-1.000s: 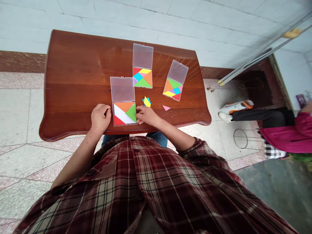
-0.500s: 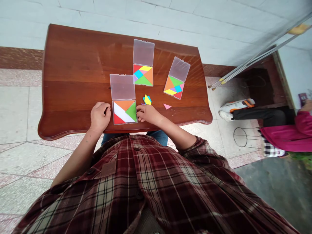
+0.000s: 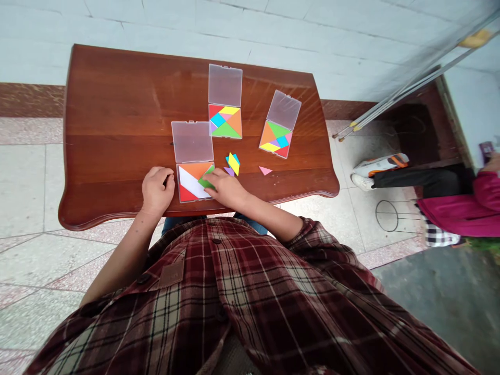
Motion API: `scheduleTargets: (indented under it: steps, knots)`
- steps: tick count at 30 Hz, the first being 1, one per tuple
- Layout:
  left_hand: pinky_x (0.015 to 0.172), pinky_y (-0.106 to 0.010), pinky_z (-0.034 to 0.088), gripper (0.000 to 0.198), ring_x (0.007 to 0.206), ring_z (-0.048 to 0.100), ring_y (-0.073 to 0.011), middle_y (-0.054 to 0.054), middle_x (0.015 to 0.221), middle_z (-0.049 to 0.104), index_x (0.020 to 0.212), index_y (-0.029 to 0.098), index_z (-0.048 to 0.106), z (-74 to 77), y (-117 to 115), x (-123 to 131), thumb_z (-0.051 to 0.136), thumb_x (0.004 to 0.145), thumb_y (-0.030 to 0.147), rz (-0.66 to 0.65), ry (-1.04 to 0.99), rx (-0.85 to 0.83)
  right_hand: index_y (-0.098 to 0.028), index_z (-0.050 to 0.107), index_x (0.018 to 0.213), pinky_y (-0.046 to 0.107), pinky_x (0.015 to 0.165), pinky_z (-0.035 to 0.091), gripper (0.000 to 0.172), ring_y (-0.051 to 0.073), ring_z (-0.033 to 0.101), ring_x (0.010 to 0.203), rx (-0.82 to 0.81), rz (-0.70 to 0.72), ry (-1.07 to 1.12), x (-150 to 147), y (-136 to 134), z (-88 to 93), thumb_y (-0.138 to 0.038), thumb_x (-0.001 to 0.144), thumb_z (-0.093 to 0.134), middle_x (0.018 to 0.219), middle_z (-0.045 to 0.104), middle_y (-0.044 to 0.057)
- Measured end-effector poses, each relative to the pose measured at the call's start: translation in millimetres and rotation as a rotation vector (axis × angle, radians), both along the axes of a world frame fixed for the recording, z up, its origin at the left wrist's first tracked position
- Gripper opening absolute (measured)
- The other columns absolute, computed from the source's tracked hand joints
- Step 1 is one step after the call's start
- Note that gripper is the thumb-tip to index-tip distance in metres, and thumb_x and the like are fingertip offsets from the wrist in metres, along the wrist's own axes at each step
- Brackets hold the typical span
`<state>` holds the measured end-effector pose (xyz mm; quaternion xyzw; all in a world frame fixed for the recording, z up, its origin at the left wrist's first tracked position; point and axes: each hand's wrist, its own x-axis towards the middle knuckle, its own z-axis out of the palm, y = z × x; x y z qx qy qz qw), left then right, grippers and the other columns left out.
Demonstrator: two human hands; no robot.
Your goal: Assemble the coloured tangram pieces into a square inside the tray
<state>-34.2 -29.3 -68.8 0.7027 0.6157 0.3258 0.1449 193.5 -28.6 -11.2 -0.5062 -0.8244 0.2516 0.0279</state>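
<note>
An open clear plastic tangram case (image 3: 183, 179) lies at the near edge of the wooden table (image 3: 117, 130). It holds an orange triangle, a red triangle and a green triangle (image 3: 206, 180). My left hand (image 3: 157, 188) rests curled against the case's left side. My right hand (image 3: 225, 189) lies over the case's right part, its fingers on the green triangle. Loose yellow, blue and purple pieces (image 3: 233, 163) lie just right of the case, and a pink triangle (image 3: 265, 170) lies farther right.
Two more open cases with full coloured puzzles lie behind: one at the centre (image 3: 225, 121), one to the right (image 3: 276, 139). Another person's leg and shoe (image 3: 378, 167) and a pink garment (image 3: 464, 208) are on the floor to the right. Metal rods (image 3: 390, 107) lean by the wall.
My right hand has moved left from the case's right edge onto the green triangle, which now sits tilted and partly covered. The left hand has stayed put.
</note>
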Motion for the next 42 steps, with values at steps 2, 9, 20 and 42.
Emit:
scheduleTargets:
  steps: [2, 9, 20, 42]
  knots:
    - [0.085, -0.034, 0.049, 0.017, 0.089, 0.061, -0.0207, -0.006, 0.091, 0.066, 0.085, 0.020, 0.064, 0.0, 0.3, -0.2, 0.048, 0.085, 0.025, -0.006, 0.008, 0.009, -0.013, 0.062, 0.121, 0.035, 0.091, 0.046, 0.030, 0.024, 0.060, 0.109, 0.005, 0.052, -0.072, -7.3, -1.3, -1.9, -0.023, 0.093, 0.056, 0.120, 0.060, 0.015]
    - [0.084, -0.034, 0.049, 0.015, 0.088, 0.061, -0.0210, -0.006, 0.090, 0.066, 0.084, 0.021, 0.064, 0.2, 1.2, -0.9, 0.049, 0.084, 0.025, 0.002, 0.002, 0.006, -0.011, 0.059, 0.125, 0.034, 0.089, 0.046, 0.032, 0.024, 0.062, 0.105, 0.045, 0.068, -0.163, -9.9, 2.0, -10.2, -0.025, 0.096, 0.053, 0.121, 0.058, 0.016]
    - [0.086, -0.034, 0.049, 0.016, 0.089, 0.061, -0.0206, -0.006, 0.091, 0.065, 0.085, 0.021, 0.064, 3.2, -0.5, 0.2, 0.048, 0.085, 0.026, 0.013, 0.006, -0.030, -0.010, 0.060, 0.123, 0.035, 0.093, 0.045, 0.031, 0.025, 0.060, 0.110, 0.001, 0.018, -0.078, -3.3, 1.4, -5.9, -0.024, 0.096, 0.053, 0.123, 0.060, 0.016]
    - [0.086, -0.034, 0.049, 0.016, 0.090, 0.060, -0.0207, -0.006, 0.092, 0.065, 0.085, 0.020, 0.064, 2.5, -0.7, 0.0, 0.049, 0.085, 0.024, 0.011, 0.001, -0.020, -0.018, 0.067, 0.095, 0.032, 0.084, 0.048, 0.018, 0.019, 0.062, 0.085, 0.102, -0.489, 0.258, 71.9, -4.5, -19.7, -0.017, 0.083, 0.053, 0.090, 0.068, 0.006]
